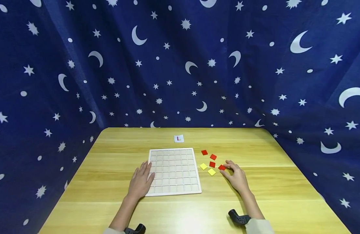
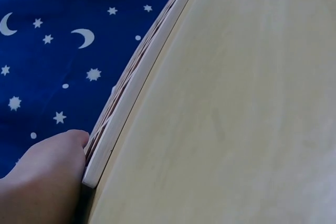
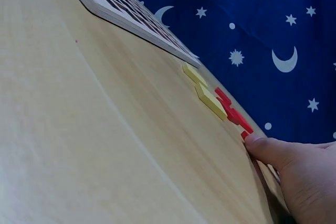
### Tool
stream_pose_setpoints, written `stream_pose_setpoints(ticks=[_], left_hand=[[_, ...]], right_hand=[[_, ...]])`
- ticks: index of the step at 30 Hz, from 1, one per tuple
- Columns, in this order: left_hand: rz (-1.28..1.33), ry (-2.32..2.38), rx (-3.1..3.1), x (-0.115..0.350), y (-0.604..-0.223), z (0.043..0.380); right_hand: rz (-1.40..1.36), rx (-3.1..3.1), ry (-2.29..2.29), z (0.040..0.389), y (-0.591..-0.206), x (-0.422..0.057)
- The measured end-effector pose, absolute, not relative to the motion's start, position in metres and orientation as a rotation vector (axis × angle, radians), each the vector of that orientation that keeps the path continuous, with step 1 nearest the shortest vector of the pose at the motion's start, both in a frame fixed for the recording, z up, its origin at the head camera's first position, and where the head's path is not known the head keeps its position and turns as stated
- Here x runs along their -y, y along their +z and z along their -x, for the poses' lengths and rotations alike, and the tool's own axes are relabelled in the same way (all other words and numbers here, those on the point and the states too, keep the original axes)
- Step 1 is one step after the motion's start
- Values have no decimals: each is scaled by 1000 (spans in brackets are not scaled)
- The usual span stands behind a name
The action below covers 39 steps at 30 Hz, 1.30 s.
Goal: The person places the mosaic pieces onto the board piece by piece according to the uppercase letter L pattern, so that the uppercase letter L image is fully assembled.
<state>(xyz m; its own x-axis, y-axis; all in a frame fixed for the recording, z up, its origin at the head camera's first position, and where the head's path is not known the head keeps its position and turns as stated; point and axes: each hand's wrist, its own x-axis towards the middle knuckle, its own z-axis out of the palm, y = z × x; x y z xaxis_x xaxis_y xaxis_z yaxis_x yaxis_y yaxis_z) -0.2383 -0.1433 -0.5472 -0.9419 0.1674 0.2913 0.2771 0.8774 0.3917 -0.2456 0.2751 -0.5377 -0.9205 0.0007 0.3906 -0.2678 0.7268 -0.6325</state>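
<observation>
A white square grid board lies on the table, its left edge under my left hand. That hand rests flat with its fingers straight; the left wrist view shows its thumb against the board's side. Right of the board, my right hand pinches a red square tile between thumb and fingers, at the table surface. In the right wrist view only a corner of that red tile shows beyond the thumb. Two yellow tiles and more red tiles lie between this hand and the board.
A small printed card with a grid and a coloured figure lies behind the board. The wooden table ends at a dark blue curtain with moons and stars, which hangs behind it and along both sides.
</observation>
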Motion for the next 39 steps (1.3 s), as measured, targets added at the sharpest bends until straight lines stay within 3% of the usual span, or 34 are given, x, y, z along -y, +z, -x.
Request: stream_pose_setpoints(ticks=[13,28,39], left_hand=[[350,-646,2789,137,-543,238],[355,-672,2770,135,-543,238],[382,-691,2784,137,-547,238]], right_hand=[[-192,2393,1113,251,-521,-247],[-467,2336,1149,294,-491,-145],[-629,2447,1154,315,-508,-89]])
